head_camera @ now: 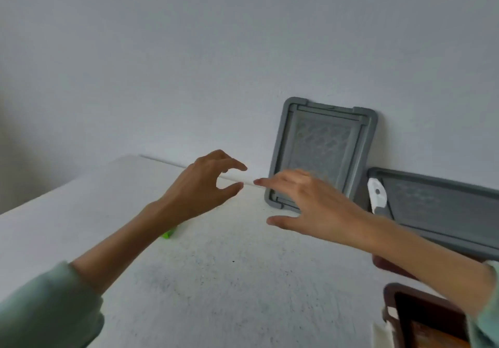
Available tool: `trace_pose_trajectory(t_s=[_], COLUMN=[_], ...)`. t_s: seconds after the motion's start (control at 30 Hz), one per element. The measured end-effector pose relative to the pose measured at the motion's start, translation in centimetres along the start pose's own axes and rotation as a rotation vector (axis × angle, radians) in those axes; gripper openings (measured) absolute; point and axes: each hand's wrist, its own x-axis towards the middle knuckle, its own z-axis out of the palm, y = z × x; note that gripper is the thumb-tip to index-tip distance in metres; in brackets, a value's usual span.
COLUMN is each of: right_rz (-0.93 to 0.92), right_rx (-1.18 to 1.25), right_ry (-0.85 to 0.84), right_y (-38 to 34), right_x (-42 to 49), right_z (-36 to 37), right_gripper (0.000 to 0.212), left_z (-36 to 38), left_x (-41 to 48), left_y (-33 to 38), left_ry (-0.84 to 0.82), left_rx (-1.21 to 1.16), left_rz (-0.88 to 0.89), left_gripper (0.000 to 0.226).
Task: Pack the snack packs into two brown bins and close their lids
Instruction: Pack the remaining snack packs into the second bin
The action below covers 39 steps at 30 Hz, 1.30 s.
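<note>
Both hands are raised over the white speckled worktop [216, 280], and neither holds anything.
- Left hand [208, 183]: fingers loosely curled, thumb and forefinger apart in an empty C.
- Right hand [310, 207]: fingers spread and nearly flat, motion-blurred. It sits in front of the lower part of the upright grey plastic lid [324, 142], which leans on the pale wall [162, 64]. Contact with the lid: cannot tell.

A second grey plastic lid [445, 212] with a white latch leans lower, just beside the first on the right. The dark brown plastic bin [390, 296] is at bottom right, uncovered. The orange item [437, 334] inside it is probably a snack pack, mostly cropped. A brown sliver [386, 266] under the right forearm may be the other bin; unclear. A small bright green object [168, 233] lies on the worktop, half hidden by the left forearm; possibly a stray pack.

Risks:
- The lids are only propped. A glancing touch from the right hand could slide a foot out, dropping one lid flat or onto its neighbour.
- The green object could be overlooked if the lids go on first.
- The right sleeve passes over the bin and might snag its rim.

Writing: none legible on the lids, latch or bin; no brand visible.
</note>
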Motion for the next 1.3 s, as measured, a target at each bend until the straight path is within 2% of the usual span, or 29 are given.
trace_pose_trajectory(t_s=[0.13, 0.27, 0.43, 0.53, 0.67, 0.87, 0.97, 1.13, 1.3], right_rz=[0.010, 0.074, 0.163, 0.204, 0.223, 0.256, 0.320, 0.394, 0.337], right_rx=[-0.001, 0.017, 0.054, 0.044, 0.011, 0.055, 0.116, 0.199, 0.143], right_ry=[-0.070, -0.201, -0.362, -0.405, -0.426, -0.355, -0.358, -0.379, -0.326], right_y=[-0.7, -0.8, -0.2, -0.1, 0.0, 0.3, 0.0, -0.4, 0.2], right_x=[8.4, 15.1, 20.9, 23.2, 24.6, 24.5, 25.0, 25.1, 21.9], right_z=[5.3, 11.3, 17.8, 20.5, 23.2, 24.4, 24.1, 21.5, 15.2], right_gripper=[0.063, 0.066, 0.070, 0.067, 0.060, 0.053, 0.061, 0.085, 0.085], left_z=[0.0, 1.8, 5.3, 6.7, 7.7, 8.8, 8.7, 7.4, 4.9], left_x=[-0.2, -1.2, -2.7, -3.2, -3.4, -3.3, -3.2, -2.6, -0.7], left_y=[-8.1, -15.1, -19.8, -20.6, -21.1, -20.9, -20.8, -20.9, -17.6], left_ry=[-0.132, -0.336, -0.515, -0.544, -0.492, -0.417, -0.394, -0.409, -0.446], left_rx=[0.106, 0.177, 0.151, 0.197, 0.259, 0.276, 0.257, 0.157, 0.132], left_rz=[-0.257, -0.470, -0.642, -0.632, -0.596, -0.589, -0.608, -0.617, -0.461], left_gripper=[0.042, 0.059, 0.084, 0.086, 0.082, 0.077, 0.073, 0.072, 0.073])
